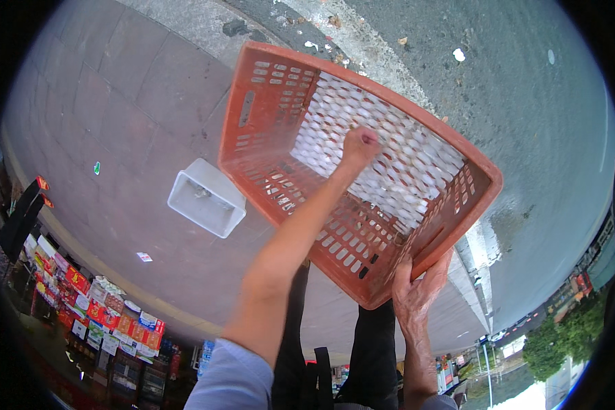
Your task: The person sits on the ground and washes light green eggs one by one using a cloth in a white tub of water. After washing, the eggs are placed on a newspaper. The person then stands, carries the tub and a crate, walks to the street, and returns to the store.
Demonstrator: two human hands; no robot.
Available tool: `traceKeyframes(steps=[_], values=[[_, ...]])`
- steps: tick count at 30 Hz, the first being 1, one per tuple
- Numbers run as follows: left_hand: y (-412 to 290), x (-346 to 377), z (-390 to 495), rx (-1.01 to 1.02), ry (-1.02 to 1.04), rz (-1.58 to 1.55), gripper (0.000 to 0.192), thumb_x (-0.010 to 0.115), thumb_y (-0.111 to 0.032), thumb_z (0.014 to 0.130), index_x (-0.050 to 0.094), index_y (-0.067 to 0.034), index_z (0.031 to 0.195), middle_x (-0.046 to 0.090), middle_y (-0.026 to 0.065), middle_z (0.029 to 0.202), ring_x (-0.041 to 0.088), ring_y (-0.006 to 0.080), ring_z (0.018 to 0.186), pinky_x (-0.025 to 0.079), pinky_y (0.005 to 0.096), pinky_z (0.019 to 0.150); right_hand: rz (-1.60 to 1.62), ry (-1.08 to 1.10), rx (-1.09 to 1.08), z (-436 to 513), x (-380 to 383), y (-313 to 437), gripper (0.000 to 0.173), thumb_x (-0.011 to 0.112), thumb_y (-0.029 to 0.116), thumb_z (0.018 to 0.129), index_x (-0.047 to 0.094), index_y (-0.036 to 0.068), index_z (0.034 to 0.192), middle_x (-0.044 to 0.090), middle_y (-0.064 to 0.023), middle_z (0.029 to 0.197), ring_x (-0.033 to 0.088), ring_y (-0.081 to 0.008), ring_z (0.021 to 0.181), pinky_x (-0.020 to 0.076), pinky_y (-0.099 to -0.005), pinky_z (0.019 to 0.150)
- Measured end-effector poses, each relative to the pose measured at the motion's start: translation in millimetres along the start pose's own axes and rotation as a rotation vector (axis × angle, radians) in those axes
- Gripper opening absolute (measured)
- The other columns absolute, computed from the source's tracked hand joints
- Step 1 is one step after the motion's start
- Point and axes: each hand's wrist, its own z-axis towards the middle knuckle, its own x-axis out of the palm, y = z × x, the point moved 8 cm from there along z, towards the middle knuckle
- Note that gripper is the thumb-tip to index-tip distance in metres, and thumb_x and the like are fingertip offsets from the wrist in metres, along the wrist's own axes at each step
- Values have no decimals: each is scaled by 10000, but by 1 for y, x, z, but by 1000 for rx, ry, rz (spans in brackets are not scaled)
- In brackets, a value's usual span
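Observation:
A large reddish-brown plastic crate (374, 77) with slotted walls is tilted in front of me, its open side towards me. My right hand (423, 282) grips its near right rim, thumb and fingers on either side of the edge. Inside, my left hand (361, 146) is curled over the crate's bottom grid, whose white pattern (333, 118) shows between reddish gaps. The hand is blurred; whether it holds something cannot be made out. A small white plastic tub (207, 197) with some dark residue inside rests on the pavement left of the crate.
Paved sidewalk (128, 102) lies to the left, with small scraps of litter. A kerb and wet roadway (533, 128) are beyond and right. Stacked colourful boxes (97, 307) stand at lower left, near another person's dark-clothed legs (20, 220).

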Motion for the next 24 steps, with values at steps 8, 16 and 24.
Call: traceKeyframes(steps=[8, 16, 24], values=[[21, -45, 1, 10, -308, 12, 373, 678, -56, 642, 609, 11, 1002, 584, 106, 801, 571, 247, 735, 480, 315, 706, 49, 16, 57, -3, 2, -10, 430, 548, 10, 756, 425, -94, 1155, 470, -242, 989, 495, -414, 874, 416, -451, 802], [35, -9, -11, -228, -188, -394, 279, 644, 14, 716, 630, -35, 990, 577, 14, 784, 540, 117, 693, 456, 243, 665, 58, -2, 78, -3, 2, -18, 472, 547, 19, 773, 391, -124, 1195, 479, -272, 1047, 499, -428, 921, 406, -456, 861], [45, -26, -19, -260, -389, -192, 120, 677, -74, 759, 616, -4, 835, 571, 7, 713, 484, 102, 635, 430, 282, 573, 51, -1, 67, 0, 0, -18, 474, 545, 33, 765, 397, -89, 1198, 474, -233, 999, 508, -402, 920, 423, -431, 836]])
